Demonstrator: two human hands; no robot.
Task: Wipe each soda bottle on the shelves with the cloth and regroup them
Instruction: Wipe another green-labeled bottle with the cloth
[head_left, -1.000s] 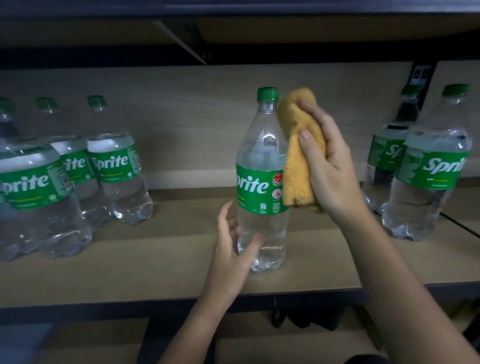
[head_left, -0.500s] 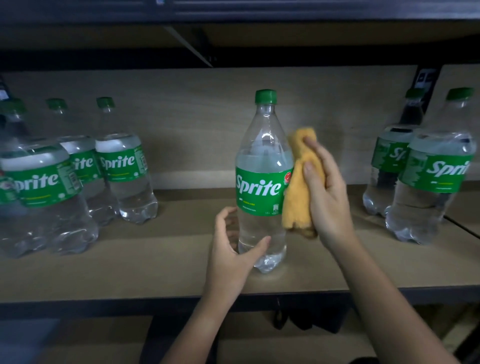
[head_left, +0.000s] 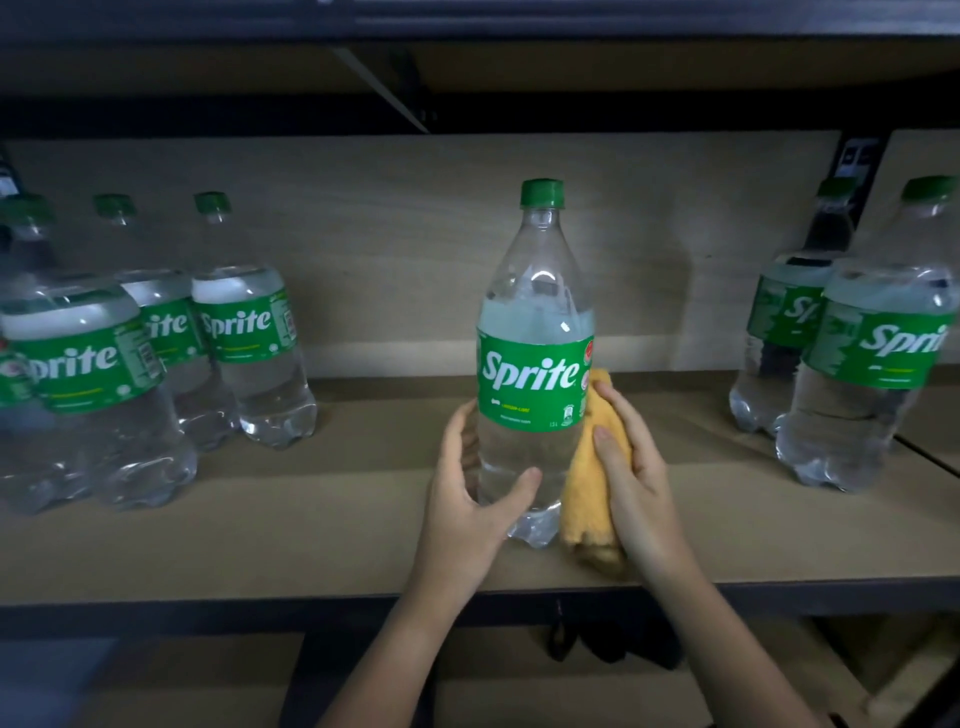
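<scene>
- Gripping the clear plastic Sprite bottle (head_left: 535, 364) low with our left hand (head_left: 467, 499)
- our right hand (head_left: 636, 467) clutches a fuzzy yellow cloth (head_left: 589, 499) against it
- far-left bottles (head_left: 78, 389) blurry, cut off

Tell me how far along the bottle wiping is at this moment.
In hand: the left hand steadies the centre clear plastic Sprite bottle while the right hand presses the orange cloth against its lower side. Possibly done: the bottles grouped at left, though cleanliness can't be judged. Likely left: the two bottles at right, plus regrouping.
</scene>
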